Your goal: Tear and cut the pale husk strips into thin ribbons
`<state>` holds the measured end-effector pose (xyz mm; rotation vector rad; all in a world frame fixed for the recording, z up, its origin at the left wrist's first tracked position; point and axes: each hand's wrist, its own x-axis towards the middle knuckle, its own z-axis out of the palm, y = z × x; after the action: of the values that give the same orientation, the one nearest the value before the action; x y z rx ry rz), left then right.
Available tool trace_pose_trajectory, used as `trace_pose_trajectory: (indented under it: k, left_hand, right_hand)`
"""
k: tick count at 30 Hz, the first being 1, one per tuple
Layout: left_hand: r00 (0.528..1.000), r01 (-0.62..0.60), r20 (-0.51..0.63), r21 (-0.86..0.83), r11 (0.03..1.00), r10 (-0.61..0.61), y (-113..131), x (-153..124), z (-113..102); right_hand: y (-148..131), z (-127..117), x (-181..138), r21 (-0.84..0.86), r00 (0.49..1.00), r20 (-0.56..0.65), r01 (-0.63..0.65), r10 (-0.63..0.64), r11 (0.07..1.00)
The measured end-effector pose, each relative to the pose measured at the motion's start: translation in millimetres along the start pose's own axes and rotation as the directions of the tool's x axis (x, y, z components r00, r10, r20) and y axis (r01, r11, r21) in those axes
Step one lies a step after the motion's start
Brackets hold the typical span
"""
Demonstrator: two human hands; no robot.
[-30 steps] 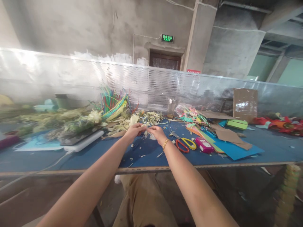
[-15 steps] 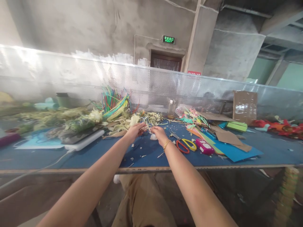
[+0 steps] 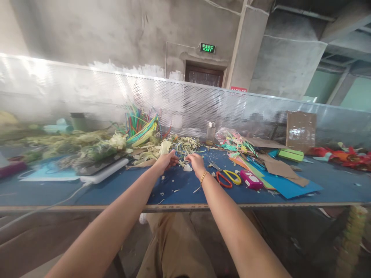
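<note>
Near, on blue-topped desk (image 3: pixel 179 196): metal scissors with red and yellow loops (image 3: pixel 223 172); a sideways sweep could knock them. Left hand (image 3: pixel 167 161), right hand (image 3: pixel 197 163): apart, fingers curled; cannot tell if either grip pinches anything, fingertips partly hidden. Just beyond: heaped thin pale-yellow strips (image 3: pixel 189 144); crossing ends could snag. Olive fibrous heap (image 3: pixel 60 141), far left: blurred.

Only thing I can actually read is "安全出口 EXIT", glowing green on the dark rectangular sign (image 3: pixel 207 48) high up beyond the hands (image 3: pixel 197 165). White characters on the red rectangular sign (image 3: pixel 239 89) beyond and right of them? Too tiny. Print on the blue-topped bench (image 3: pixel 176 199)'s near edge's mush too.
</note>
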<state>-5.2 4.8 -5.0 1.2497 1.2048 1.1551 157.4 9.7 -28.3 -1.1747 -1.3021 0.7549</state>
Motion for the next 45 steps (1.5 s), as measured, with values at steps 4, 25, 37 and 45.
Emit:
trace_pose_trajectory:
  k: [4, 25, 37, 45]
  left_hand:
    - [0.989, -0.08, -0.127, -0.019, 0.997, 0.077, 0, 5, -4]
    - [0.942, -0.303, -0.115, 0.117, 0.946, 0.316, -6, 6, -2]
    - [0.874, -0.467, 0.002, 0.281, 0.839, 0.486, 1, 1, 0]
    - [0.983, -0.15, 0.092, -0.089, 0.985, 0.158, -6, 4, 0]
  right_hand:
    - [-3, -8, -2, -0.385, 0.992, -0.12, -0.024, -0.025, 0.923]
    - [-2, 0, -5, -0.767, 0.996, 0.03, 0.078, -0.086, 0.636]
    - [-2, 2, 2, 0.081, 0.992, 0.12, 0.019, -0.029, 0.997]
    - [-5, 8, -7, 0.224, 0.958, 0.285, -0.035, -0.031, 0.974]
